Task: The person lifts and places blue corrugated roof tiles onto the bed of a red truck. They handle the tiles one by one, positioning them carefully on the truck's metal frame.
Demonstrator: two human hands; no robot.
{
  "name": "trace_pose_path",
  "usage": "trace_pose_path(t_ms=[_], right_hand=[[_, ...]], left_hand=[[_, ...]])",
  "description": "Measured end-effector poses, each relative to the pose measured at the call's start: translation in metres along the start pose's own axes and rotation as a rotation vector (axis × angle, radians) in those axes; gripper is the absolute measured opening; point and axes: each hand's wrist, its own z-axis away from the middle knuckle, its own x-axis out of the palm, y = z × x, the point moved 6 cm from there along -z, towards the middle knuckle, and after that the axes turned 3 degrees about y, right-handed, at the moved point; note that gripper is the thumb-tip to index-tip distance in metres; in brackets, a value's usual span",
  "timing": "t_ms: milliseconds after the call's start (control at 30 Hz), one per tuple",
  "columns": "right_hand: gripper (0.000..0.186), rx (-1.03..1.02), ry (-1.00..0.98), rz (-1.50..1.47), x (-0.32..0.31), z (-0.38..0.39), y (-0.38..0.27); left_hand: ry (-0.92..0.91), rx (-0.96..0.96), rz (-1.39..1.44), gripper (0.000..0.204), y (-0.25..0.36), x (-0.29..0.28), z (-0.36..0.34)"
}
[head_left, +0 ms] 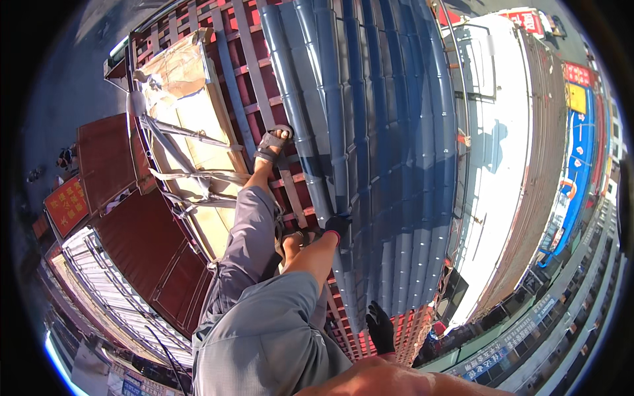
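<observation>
Panels (403, 132): blue, ribbed, already lying on the rack (245, 39), upper to lower centre of frame. Crate (198, 109), left of centre: straps (211, 175) already across. No strap visible over the panels; what remains cannot be told. Left hand (337, 225): gloved, at panels' left edge, centre; grip cannot be told. Right hand (380, 330): gloved, lower centre, open, near panels' lower end; contact unclear.

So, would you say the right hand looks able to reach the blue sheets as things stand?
Probably yes: the black-gloved right hand is right by the near end of the blue sheets, with nothing visible between.
</observation>
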Motion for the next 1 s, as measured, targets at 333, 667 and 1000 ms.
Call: trace_pose_path(t_ms=[333,667,1000], right_hand=[[0.049,0.006,-0.162,-0.023,0.035,-0.038,-0.070],[0.037,-0.273,-0.104,0.205,0.026,-0.071,-0.247],[0.042,-0.476,-0.217,0.354,0.048,-0.116,-0.385]], left_hand=[[0.036,0.330,-0.428,0.013,0.043,-0.115,0.006],[0.188,0.425,-0.468,0.023,0.087,-0.288,-0.077],[0.395,0.123,-0.250,0.030,0.134,-0.596,-0.041]])
